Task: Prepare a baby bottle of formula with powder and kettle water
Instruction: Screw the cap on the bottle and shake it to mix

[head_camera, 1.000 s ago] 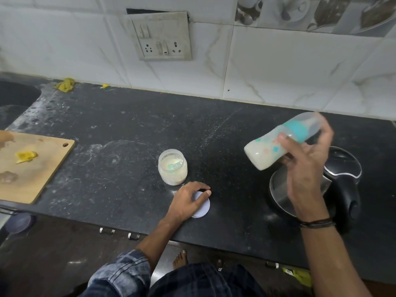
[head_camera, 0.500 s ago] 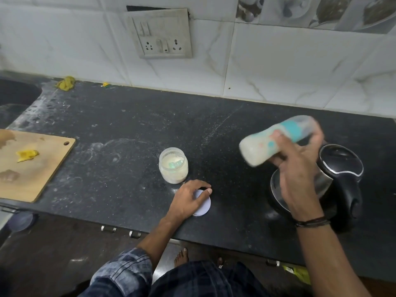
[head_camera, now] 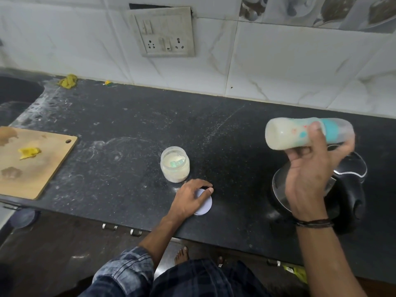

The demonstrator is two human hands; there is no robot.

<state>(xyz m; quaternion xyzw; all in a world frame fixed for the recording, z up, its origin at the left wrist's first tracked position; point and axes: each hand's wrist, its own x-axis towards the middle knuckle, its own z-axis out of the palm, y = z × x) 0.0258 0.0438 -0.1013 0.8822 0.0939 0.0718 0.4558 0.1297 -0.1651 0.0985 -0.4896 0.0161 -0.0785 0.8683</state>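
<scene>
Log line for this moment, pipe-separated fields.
right hand: grips baby bottle, milky contents, tilted near level, in air by kettle | left hand: rests on white lid | powder jar: open, upright on counter

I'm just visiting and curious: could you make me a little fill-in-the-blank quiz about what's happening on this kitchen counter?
The right hand holds a milky ____ tipped on its side in the air.
The left hand rests on a flat round ____ on the black counter.
Just beyond that hand stands an open ____ of pale powder.
The wooden cutting board lies at the counter's ____ end.
Missing words: bottle; lid; jar; left.
</scene>
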